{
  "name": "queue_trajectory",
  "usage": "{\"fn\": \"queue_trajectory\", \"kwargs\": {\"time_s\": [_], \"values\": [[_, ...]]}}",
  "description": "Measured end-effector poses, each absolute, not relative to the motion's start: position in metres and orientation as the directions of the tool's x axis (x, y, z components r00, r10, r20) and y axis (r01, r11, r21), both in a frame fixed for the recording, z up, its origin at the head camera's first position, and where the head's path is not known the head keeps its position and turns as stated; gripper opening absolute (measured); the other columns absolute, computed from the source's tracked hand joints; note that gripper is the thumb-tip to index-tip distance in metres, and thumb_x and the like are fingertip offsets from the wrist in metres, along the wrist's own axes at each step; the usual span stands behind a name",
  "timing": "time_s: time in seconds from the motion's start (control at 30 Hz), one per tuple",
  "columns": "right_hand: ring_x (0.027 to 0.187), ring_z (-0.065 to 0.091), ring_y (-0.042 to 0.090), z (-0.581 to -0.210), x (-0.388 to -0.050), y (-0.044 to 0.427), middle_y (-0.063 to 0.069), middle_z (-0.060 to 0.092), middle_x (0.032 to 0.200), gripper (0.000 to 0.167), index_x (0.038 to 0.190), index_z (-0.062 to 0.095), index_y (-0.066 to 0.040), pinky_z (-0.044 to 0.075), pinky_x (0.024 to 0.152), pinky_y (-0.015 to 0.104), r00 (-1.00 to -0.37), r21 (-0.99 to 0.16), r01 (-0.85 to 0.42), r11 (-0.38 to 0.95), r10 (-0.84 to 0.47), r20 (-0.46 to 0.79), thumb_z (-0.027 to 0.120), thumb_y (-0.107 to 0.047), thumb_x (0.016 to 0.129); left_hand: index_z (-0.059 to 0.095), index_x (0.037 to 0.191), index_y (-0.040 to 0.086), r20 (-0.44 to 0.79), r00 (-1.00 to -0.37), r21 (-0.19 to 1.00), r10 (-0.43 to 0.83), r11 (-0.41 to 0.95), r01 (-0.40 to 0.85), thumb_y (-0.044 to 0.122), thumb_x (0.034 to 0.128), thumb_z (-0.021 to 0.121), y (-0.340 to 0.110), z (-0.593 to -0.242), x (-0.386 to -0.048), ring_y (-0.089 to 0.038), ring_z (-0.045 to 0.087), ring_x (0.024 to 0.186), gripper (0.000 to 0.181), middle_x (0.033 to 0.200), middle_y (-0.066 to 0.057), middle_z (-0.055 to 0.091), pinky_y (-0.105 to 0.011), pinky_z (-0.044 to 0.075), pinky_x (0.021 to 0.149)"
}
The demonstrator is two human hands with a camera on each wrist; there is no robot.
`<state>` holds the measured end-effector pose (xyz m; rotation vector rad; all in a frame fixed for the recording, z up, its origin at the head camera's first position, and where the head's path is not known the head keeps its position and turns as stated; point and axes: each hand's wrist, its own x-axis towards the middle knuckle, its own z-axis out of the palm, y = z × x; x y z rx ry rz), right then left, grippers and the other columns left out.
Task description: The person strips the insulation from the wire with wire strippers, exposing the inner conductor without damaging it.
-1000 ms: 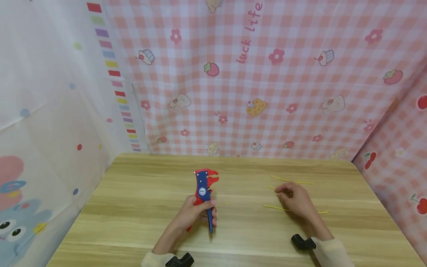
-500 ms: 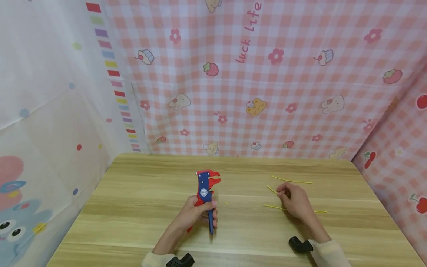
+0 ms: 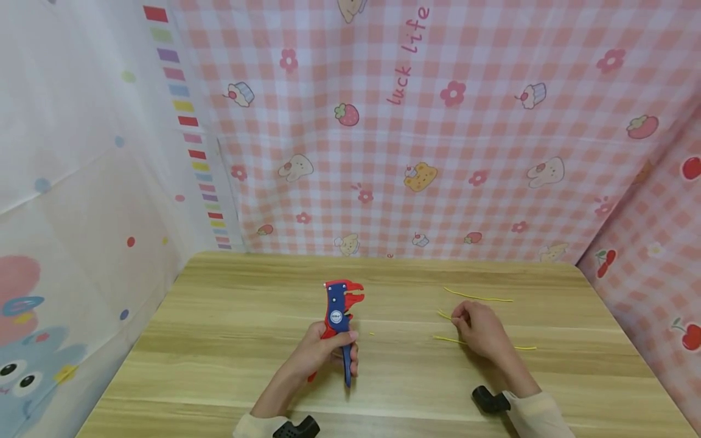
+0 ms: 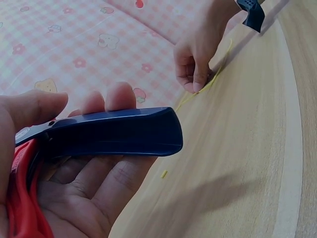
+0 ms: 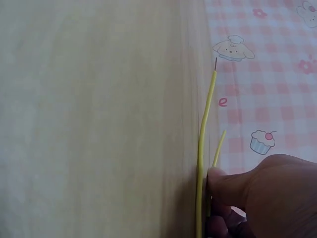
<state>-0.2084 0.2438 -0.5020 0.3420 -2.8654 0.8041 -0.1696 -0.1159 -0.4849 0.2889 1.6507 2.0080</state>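
While the left hand [image 3: 316,350] holds the red and blue tool [image 3: 336,304], with fingers curled round its handles, the tool's red mouth opens to the right over the table [image 3: 219,340]. On its blue side is a round white label [image 3: 336,316] with writing too small to read. The right hand [image 3: 482,330] pinches the middle yellow wire [image 3: 444,315] between thumb and finger, and one end pokes out on the left. The back yellow wire [image 3: 476,297] lies farther off than that hand, and the front yellow wire [image 3: 449,339] runs under it, with a bare tip [image 5: 216,64] at its left end. A tiny yellow bit [image 3: 372,333] lies just beside the left hand. Pink words [image 3: 409,56] on the checked cloth [image 3: 383,146] say "luck life", and a lone pink "e" [image 5: 223,102] shows lower down.
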Motion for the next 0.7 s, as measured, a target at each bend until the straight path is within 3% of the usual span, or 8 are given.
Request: {"fn": "queue_trajectory", "kwargs": {"time_s": [0.23,0.5,0.6,0.7], "values": [[0.076,0.051,0.016,-0.501,-0.205,0.242,0.004,0.059,0.083,0.008,0.085,0.064,-0.007,0.046,0.071,0.034,-0.962,-0.451,-0.268,0.851,-0.212,0.172,0.066,-0.002,0.092,0.046,0.124,-0.013,-0.160,-0.837,0.960,0.524,-0.115,-0.255,0.025,0.1029,0.063,-0.116,-0.485,-0.169,-0.019,0.075,0.068,0.047,0.078,-0.003,0.071,-0.038,0.065,0.077],[0.071,0.051,0.008,-0.496,-0.201,0.234,-0.002,0.061,0.078,0.006,0.093,0.063,-0.008,0.044,0.064,0.023,-0.961,-0.573,-0.275,0.772,-0.220,0.165,0.067,-0.007,0.097,0.047,0.121,-0.012,-0.157,-0.839,0.960,0.520,-0.118,-0.253,0.024,0.1031,0.062,-0.114,-0.486,-0.170,-0.018,0.074,0.067,0.043,0.077,-0.002,0.071,-0.040,0.065,0.076],[0.074,0.055,0.005,-0.494,-0.200,0.230,-0.002,0.066,0.082,0.001,0.099,0.066,-0.006,0.048,0.066,0.021,-0.952,-0.608,-0.305,0.733,-0.238,0.191,0.066,-0.007,0.099,0.046,0.123,-0.012,-0.156,-0.840,0.959,0.520,-0.124,-0.255,0.024,0.1027,0.063,-0.113,-0.486,-0.169,-0.018,0.074,0.067,0.045,0.077,-0.002,0.071,-0.040,0.065,0.076],[0.077,0.060,0.005,-0.492,-0.200,0.226,0.001,0.072,0.087,0.008,0.105,0.070,-0.005,0.051,0.069,0.021,-0.955,-0.648,-0.297,0.702,-0.230,0.189,0.064,-0.006,0.100,0.048,0.121,-0.010,-0.155,-0.839,0.957,0.522,-0.131,-0.259,0.024,0.1023,0.064,-0.112,-0.486,-0.168,-0.018,0.074,0.067,0.042,0.077,-0.002,0.071,-0.041,0.065,0.076]]}}
